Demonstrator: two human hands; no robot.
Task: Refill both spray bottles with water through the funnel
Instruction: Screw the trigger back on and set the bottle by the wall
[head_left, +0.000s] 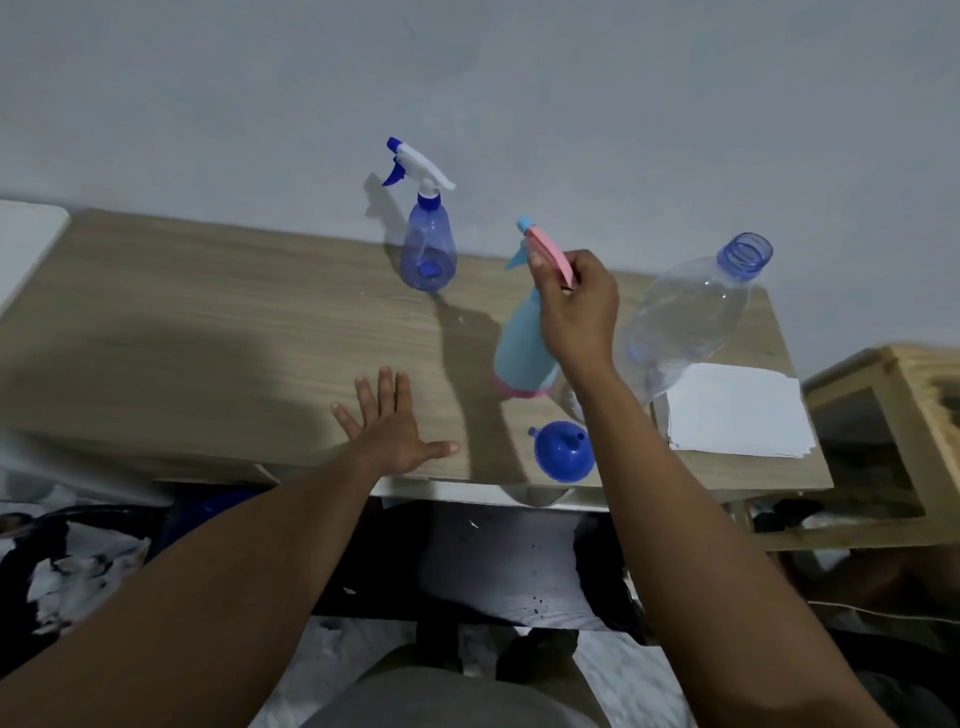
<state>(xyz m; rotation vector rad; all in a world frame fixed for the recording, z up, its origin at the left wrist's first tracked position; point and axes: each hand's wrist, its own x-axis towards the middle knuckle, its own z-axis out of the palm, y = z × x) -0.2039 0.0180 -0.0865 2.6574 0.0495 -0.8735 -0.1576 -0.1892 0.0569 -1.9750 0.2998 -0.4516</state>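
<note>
Broadly, the wooden table carries everything: an uncapped clear water bottle at right, a light-blue spray bottle whose pink trigger head the right hand pinches, probably to unscrew it, a translucent blue spray bottle by the wall, the spread, empty left hand, and a blue funnel waiting near the front edge.

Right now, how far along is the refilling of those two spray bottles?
Barely begun. Nothing looks filled: the blue spray bottle still wears its trigger head, and the funnel lies unused near the table's front edge. In hand: the right hand grips the light-blue spray bottle by its pink head; the left hand rests flat. Left: opening both bottles and pouring from the uncapped water bottle.
</note>
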